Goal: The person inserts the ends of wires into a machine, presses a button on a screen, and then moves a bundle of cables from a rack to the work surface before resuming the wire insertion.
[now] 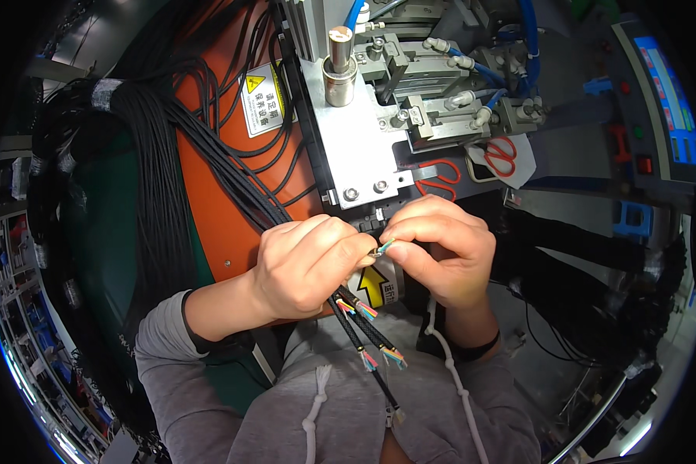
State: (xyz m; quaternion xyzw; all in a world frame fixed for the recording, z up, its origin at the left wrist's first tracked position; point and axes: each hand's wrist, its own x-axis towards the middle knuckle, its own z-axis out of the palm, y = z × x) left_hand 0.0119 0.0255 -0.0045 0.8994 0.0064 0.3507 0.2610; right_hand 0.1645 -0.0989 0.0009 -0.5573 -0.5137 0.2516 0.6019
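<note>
My left hand (305, 263) is closed around a black braided cable, its thumb and index finger pinching close to the stripped end. Thin coloured wires (385, 247), green and bluish, stick out there toward my right hand (445, 251), whose thumb and index finger pinch their tips. Below my left hand hang several more black cables (358, 331) with fanned-out coloured wire ends (393, 357). Their other lengths run up and left as a bundle of black cables (240, 182). Just beyond my hands stands the metal plate (356, 147) of a machine.
Pneumatic cylinders (441, 116) with blue hoses fill the far side. Red-handled scissors (501, 157) lie at the right, and another red-handled pair (438, 179) sits beside the plate. A control screen (667, 100) stands far right. An orange panel (224, 224) lies under the cables at left.
</note>
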